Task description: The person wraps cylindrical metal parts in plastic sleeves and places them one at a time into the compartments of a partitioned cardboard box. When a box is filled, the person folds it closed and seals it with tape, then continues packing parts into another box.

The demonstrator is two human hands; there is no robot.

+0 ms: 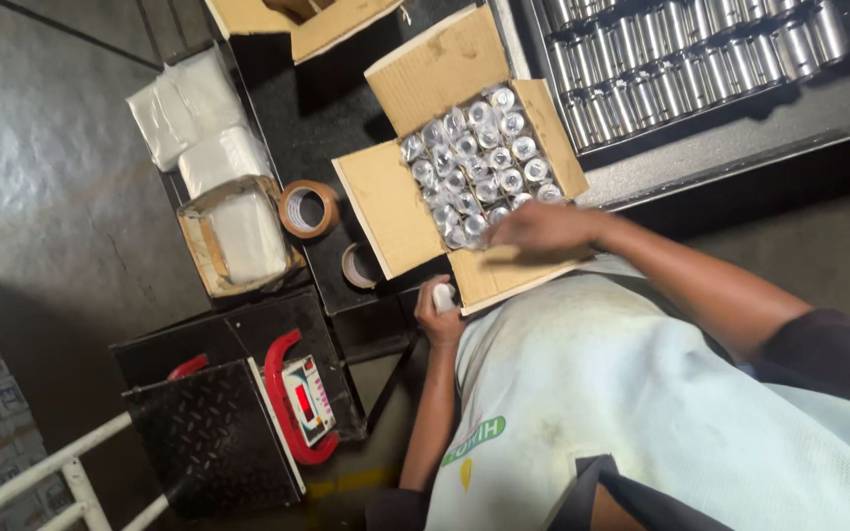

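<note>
My left hand (439, 317) is curled shut round one small wrapped piece (443, 295), white top poking out above the fingers, held low just off the near corner of the carton (386, 211). My right hand (543, 228) lies flat over the near row of wrapped metal cylinders (474, 162) inside the carton, fingers spread and touching them; can't tell if it pinches one or only presses. Prob. the flat hand steadies the packed row while the other piece waits close by.

Room: carton is packed tight, rows touching, w/ any gap hidden under the right hand. All four flaps are folded out, near flap (504, 275) under my forearm, so the approach is from above only. Tape rolls (307, 208) sit just left of the carton, a tray of white pads (243, 236) beyond. Rack of bare metal cylinders (681, 69) crowds the right side. Weighing scale (297, 398) is lower left, well apart.
</note>
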